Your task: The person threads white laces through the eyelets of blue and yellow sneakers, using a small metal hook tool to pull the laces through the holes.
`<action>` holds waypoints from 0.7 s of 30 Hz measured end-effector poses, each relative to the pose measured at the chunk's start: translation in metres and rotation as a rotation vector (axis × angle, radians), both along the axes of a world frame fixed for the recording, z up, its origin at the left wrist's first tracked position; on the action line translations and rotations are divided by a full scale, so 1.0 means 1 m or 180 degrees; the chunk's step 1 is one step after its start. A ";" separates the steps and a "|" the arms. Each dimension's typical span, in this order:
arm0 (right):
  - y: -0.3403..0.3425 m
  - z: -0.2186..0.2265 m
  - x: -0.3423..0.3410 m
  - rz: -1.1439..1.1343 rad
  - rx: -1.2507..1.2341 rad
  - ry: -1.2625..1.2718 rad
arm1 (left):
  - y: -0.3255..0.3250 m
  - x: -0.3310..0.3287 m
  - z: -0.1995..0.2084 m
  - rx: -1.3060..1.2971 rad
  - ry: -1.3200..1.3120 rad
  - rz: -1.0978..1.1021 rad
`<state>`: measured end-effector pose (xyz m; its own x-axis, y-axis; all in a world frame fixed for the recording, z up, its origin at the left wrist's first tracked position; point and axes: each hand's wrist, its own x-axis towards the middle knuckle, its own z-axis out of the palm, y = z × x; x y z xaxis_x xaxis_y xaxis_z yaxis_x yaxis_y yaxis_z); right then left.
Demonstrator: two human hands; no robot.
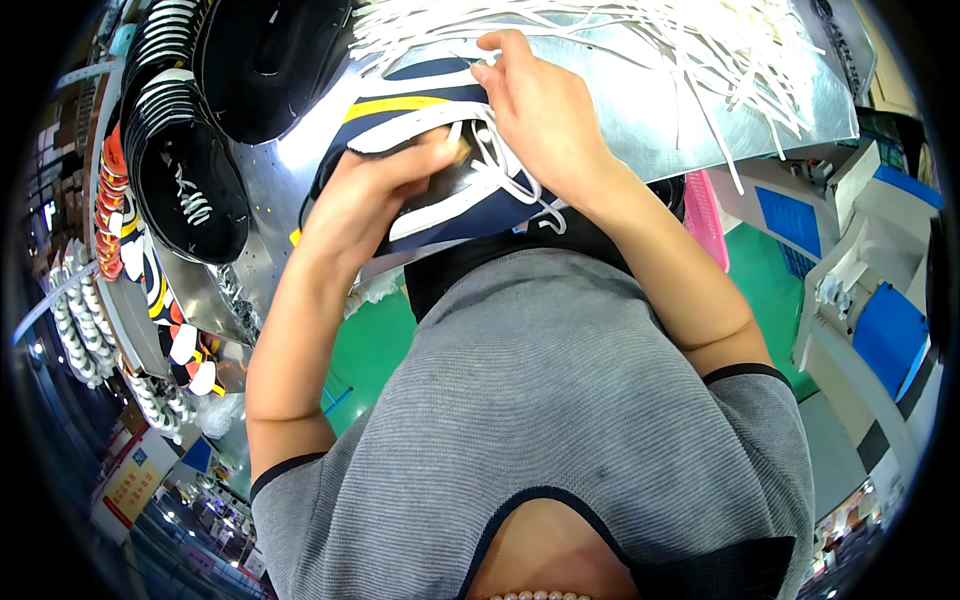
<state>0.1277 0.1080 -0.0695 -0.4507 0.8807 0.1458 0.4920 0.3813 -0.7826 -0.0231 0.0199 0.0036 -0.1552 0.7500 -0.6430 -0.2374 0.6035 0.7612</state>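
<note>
A navy shoe upper [455, 222] with white bands and a yellow stripe [396, 106] lies at the table's near edge, in front of my body. My left hand [385, 185] grips it, its fingers reaching into the opening and partly hidden. A white shoelace [500, 165] runs through the upper's eyelet area and hangs in loose loops on its right side. At the far right edge of the upper is my right hand [540, 110], thumb and forefinger pinched together. Whatever lies between those fingertips is too small to make out.
Many loose white laces [640, 40] spread over the far side of the metal table [810, 110]. Black bins [190, 190] stand at the left, beside stacked orange and white shoe parts [112, 200]. A pink basket [706, 220] sits below the table's right side.
</note>
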 end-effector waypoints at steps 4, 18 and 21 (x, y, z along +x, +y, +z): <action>0.004 0.001 0.001 -0.0114 -0.0153 0.0044 | -0.056 -0.062 0.050 0.1726 -0.1977 0.0702; -0.003 -0.009 -0.010 -0.0187 0.0466 -0.0383 | -0.100 -0.101 0.149 0.3718 -0.2634 0.1903; -0.003 -0.003 -0.012 -0.0157 0.0404 -0.0397 | -0.098 -0.115 0.166 0.3825 -0.2260 0.1930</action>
